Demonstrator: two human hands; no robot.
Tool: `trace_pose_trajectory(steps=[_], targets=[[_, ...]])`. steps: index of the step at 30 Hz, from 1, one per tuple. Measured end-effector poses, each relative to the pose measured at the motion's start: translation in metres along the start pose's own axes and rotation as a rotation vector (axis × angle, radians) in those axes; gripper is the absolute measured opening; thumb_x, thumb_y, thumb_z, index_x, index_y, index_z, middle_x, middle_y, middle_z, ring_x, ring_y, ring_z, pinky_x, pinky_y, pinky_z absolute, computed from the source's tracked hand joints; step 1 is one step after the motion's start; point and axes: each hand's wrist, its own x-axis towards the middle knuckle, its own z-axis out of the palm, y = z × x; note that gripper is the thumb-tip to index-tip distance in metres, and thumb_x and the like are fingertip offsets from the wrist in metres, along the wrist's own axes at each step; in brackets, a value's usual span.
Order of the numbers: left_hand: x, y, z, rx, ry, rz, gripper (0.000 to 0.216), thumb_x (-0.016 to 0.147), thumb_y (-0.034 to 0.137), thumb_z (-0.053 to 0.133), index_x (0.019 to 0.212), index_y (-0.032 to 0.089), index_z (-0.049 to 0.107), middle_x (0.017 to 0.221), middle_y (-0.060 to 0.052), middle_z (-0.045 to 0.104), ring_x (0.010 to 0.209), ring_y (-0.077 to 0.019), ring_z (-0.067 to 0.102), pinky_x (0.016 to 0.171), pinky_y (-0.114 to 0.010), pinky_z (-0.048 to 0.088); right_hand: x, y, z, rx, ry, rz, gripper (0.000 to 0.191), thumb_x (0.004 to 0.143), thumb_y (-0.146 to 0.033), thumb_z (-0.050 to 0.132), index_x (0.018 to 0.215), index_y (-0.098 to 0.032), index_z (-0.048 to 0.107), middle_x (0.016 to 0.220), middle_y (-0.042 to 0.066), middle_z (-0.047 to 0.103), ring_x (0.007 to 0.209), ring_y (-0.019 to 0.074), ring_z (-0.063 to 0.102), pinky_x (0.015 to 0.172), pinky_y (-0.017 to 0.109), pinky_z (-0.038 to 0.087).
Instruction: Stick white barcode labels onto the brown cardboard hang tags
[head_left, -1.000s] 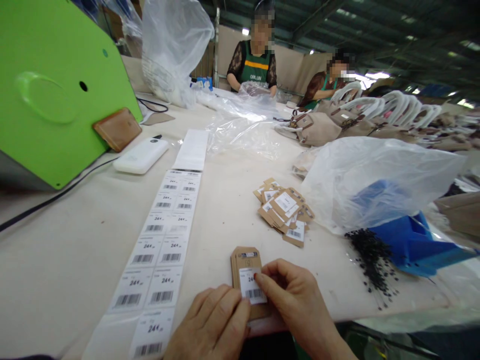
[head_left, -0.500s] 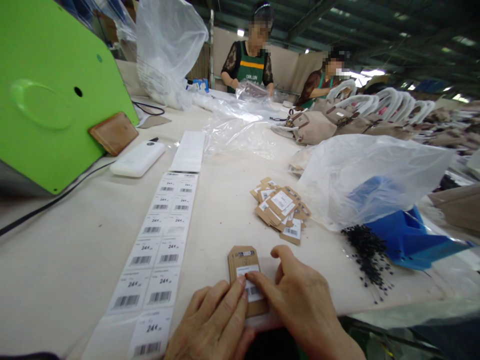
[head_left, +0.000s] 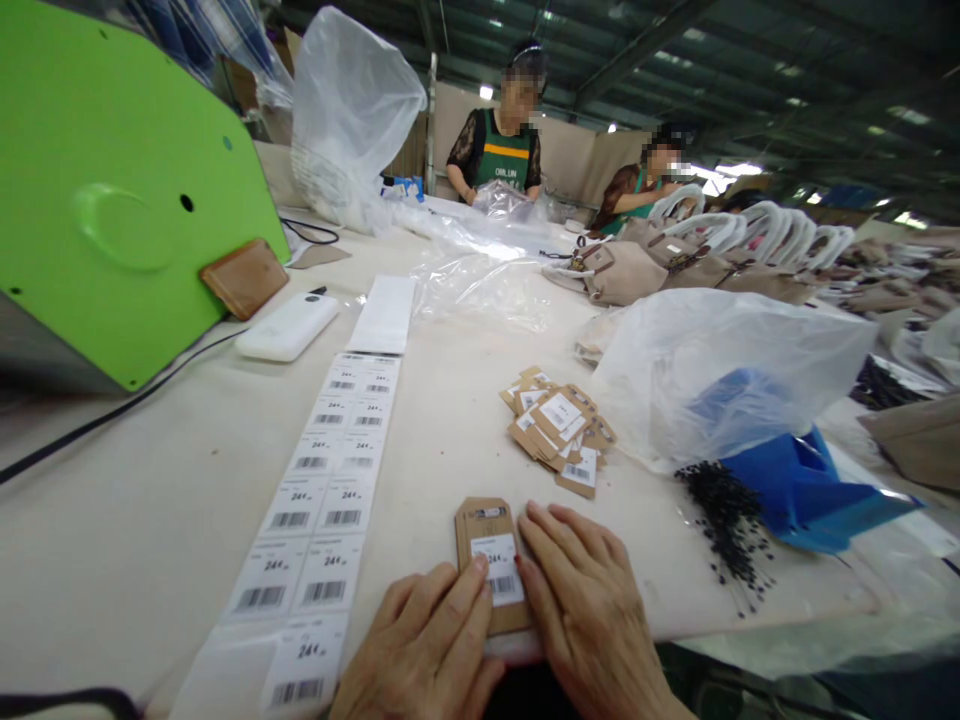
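Note:
A small stack of brown cardboard hang tags (head_left: 487, 520) lies at the table's near edge, a white price sticker (head_left: 504, 585) on the top one. My left hand (head_left: 427, 640) lies flat along the stack's left side, fingertips on the sticker's edge. Along the right side rests my right hand (head_left: 589, 590), its fingers stretched out and lying close together. To the left runs a strip of white price stickers (head_left: 322, 500) with barcodes. Beyond the hands is a loose pile of stickered tags (head_left: 559, 420).
At left stand a green machine (head_left: 127, 200), a brown phone case (head_left: 246, 278) and a white power bank (head_left: 287, 327). Right are black tag strings (head_left: 727, 525), a blue container (head_left: 817, 495) and a plastic bag (head_left: 720, 370). Beige handbags (head_left: 622, 272) and two co-workers (head_left: 502, 150) are behind.
My right thumb has moved off the sticker, and the right hand now lies along the tags' right side with fingers straightened. My left hand has hardly moved. The view has shifted slightly.

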Motion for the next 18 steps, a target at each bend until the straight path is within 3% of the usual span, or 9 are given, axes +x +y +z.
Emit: trace_pose_trajectory(steps=[3,8,12,18], targets=[[0.0,0.0,-0.001,-0.003,-0.015,0.005,0.023,0.09,0.019,0.048,0.102,0.011,0.066,0.105,-0.01,0.072,0.097,-0.0213,0.06,0.079,-0.032,0.05,0.02,-0.008,0.003,0.113,-0.117,0.233,0.019,0.09,-0.029,0.05,0.096,-0.018,0.065,0.094,0.007,0.069,0.086,0.0206,0.06,0.076,0.033,0.044],[-0.002,0.002,-0.002,0.008,-0.058,-0.012,0.025,0.092,0.021,0.046,0.105,0.01,0.065,0.111,-0.011,0.069,0.101,-0.0223,0.058,0.082,-0.032,0.048,0.054,-0.02,0.006,0.126,-0.361,0.56,0.017,0.076,-0.034,0.067,0.076,-0.018,0.059,0.075,0.002,0.063,0.073,0.0187,0.057,0.065,0.028,0.039],[0.0,0.004,-0.005,-0.008,-0.111,-0.036,0.029,0.094,0.021,0.04,0.107,0.011,0.064,0.117,-0.011,0.067,0.103,-0.0229,0.056,0.081,-0.034,0.047,0.062,-0.02,0.003,0.177,-0.408,0.625,0.018,0.073,-0.033,0.067,0.071,-0.019,0.056,0.067,-0.001,0.059,0.066,0.0157,0.053,0.059,0.025,0.033],[0.001,0.004,-0.007,-0.034,-0.121,-0.021,0.031,0.095,0.022,0.038,0.111,0.013,0.064,0.116,-0.008,0.067,0.101,-0.0227,0.055,0.081,-0.034,0.046,0.06,-0.013,0.005,0.312,-0.351,0.642,0.014,0.07,-0.028,0.069,0.067,-0.019,0.059,0.062,-0.002,0.057,0.063,0.0147,0.051,0.06,0.026,0.031]])
